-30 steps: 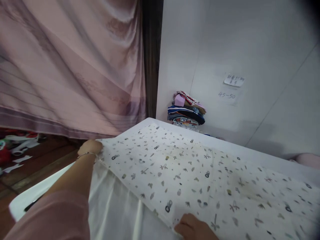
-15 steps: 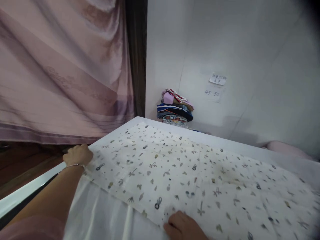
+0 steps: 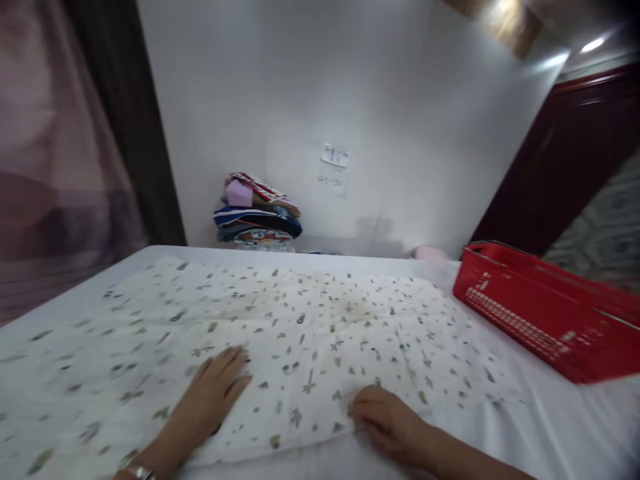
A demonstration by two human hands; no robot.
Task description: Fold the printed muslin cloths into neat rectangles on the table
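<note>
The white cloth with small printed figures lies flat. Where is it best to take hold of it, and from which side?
Probably its near edge, beside the right hand, approached from the near side. The white printed cloth lies flat on the white table, so only an edge lets fingers pinch it; the middle offers nothing to grip.

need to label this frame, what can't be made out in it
Head view, all of it:
Wall note: writing too small and blurred to read.
Red basket: right end cut off by the frame edge; its wall hides the inside.
Right hand: curled fingers hide whether it pinches the patterned cloth.
Curtain: smeared by motion blur.
</note>
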